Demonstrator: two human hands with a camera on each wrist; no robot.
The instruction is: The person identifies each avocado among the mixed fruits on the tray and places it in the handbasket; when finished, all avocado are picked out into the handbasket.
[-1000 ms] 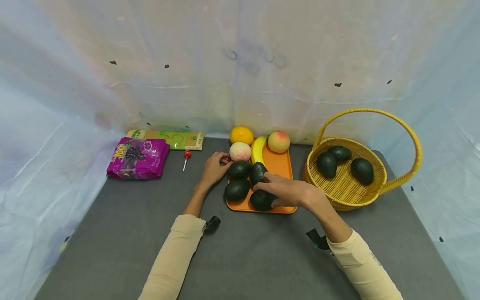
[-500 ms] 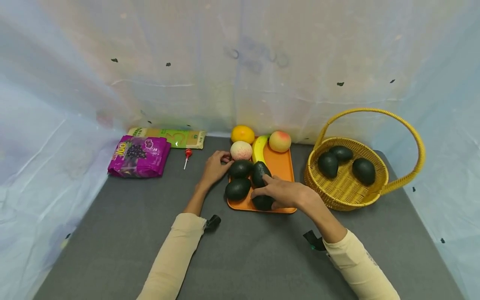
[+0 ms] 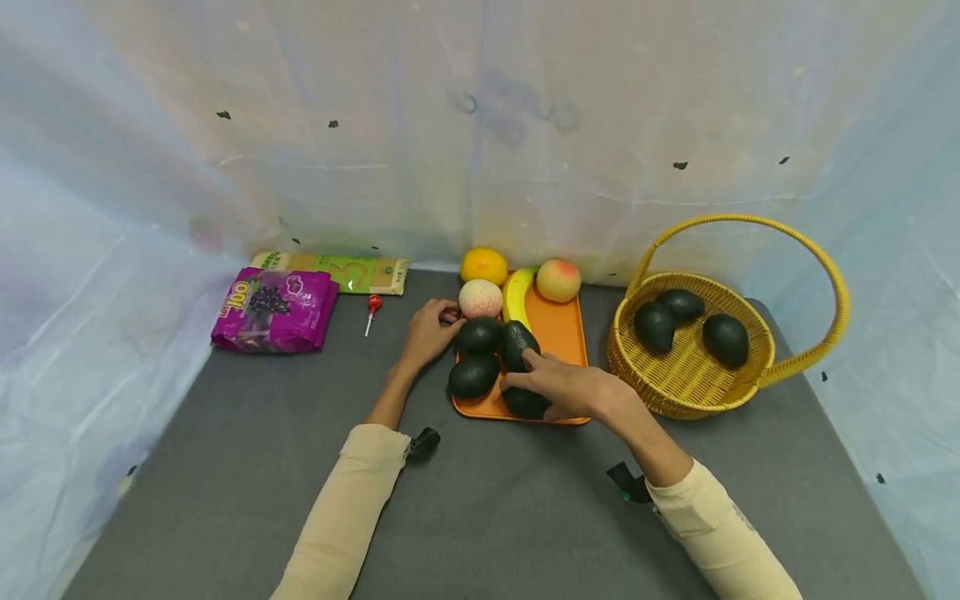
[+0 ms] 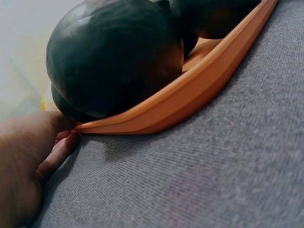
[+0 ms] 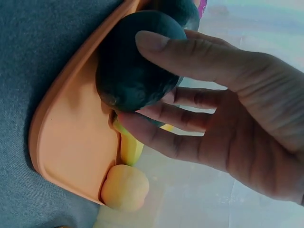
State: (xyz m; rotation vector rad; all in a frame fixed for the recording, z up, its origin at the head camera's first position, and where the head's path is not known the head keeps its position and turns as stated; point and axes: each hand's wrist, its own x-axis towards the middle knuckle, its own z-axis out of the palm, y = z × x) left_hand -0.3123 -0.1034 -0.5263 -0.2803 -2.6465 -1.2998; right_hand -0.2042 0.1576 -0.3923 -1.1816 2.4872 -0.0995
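On an orange tray (image 3: 561,337) lie several dark green avocados and a banana (image 3: 515,298). My right hand (image 3: 567,387) grips the near right avocado (image 5: 135,66), its thumb on one side and fingers round the other; the hand partly covers it in the head view. Beyond it lies another avocado (image 3: 517,343). Two more, a rear left avocado (image 3: 480,335) and a front left avocado (image 3: 474,377), line the tray's left side. At the left rim, my left hand (image 3: 429,333) holds the tray's edge, next to a pale speckled peach (image 3: 481,298).
A yellow wicker basket (image 3: 690,392) with a tall handle stands right, holding three avocados. Behind the tray sit an orange (image 3: 483,266) and a rosy peach (image 3: 558,280). At left lie a purple grape packet (image 3: 273,312), a green-tan packet (image 3: 363,273) and a red lollipop (image 3: 374,302).
My right hand has shifted slightly left and its fingers have closed round the near right avocado. The left hand stays at the tray's rim.
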